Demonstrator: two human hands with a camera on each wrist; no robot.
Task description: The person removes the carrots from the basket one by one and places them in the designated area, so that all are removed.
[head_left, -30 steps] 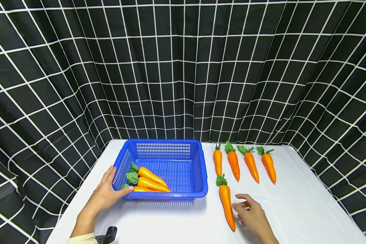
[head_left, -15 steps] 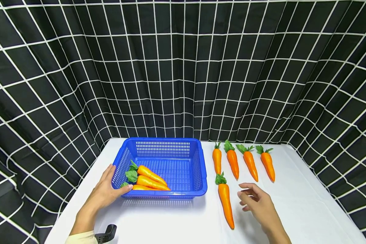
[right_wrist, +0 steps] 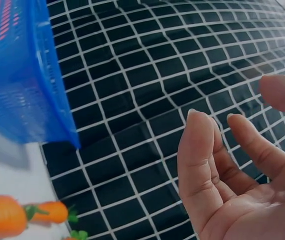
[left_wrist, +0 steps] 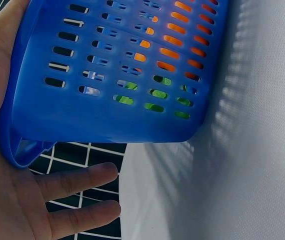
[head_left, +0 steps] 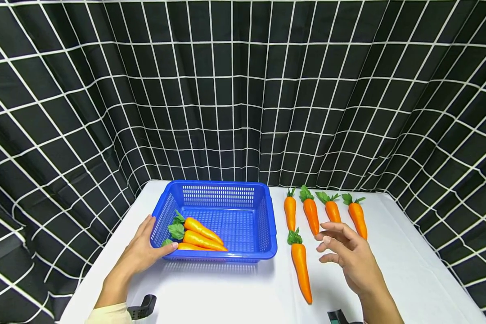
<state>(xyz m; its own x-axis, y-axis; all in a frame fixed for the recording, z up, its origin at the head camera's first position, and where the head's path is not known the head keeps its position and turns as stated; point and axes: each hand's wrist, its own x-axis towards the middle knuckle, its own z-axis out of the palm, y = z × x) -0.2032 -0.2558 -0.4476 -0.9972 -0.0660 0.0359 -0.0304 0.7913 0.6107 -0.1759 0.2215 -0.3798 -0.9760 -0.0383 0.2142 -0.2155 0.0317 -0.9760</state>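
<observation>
Three carrots (head_left: 200, 238) are seen lying in the blue basket (head_left: 267, 225), bunched toward its near-left corner with their green tops to the left; through the basket's slotted wall, orange and green are also glimpsed in the left wrist view. Five carrots are counted outside it on the bench (head_left: 409, 270): a back row of four (head_left: 310, 215) just right of the basket, and a fifth carrot (head_left: 301, 267) lying nearer, pointing toward the front edge. By this count the loading is judged less than half done, with five carrots left to be placed if all are meant for the basket.

The basket is steadied by the left hand (head_left: 139, 252), whose thumb is pressed on the near-left rim while the straight fingers lie along the outer wall. The right hand (head_left: 350, 256) is held above the bench with nothing in it, fingers loosely spread and slightly bent, just right of the fifth carrot and partly in front of the back row. No carrot is touched by it.

A black-and-white checked curtain (head_left: 243, 90) is hung behind and around the bench.
</observation>
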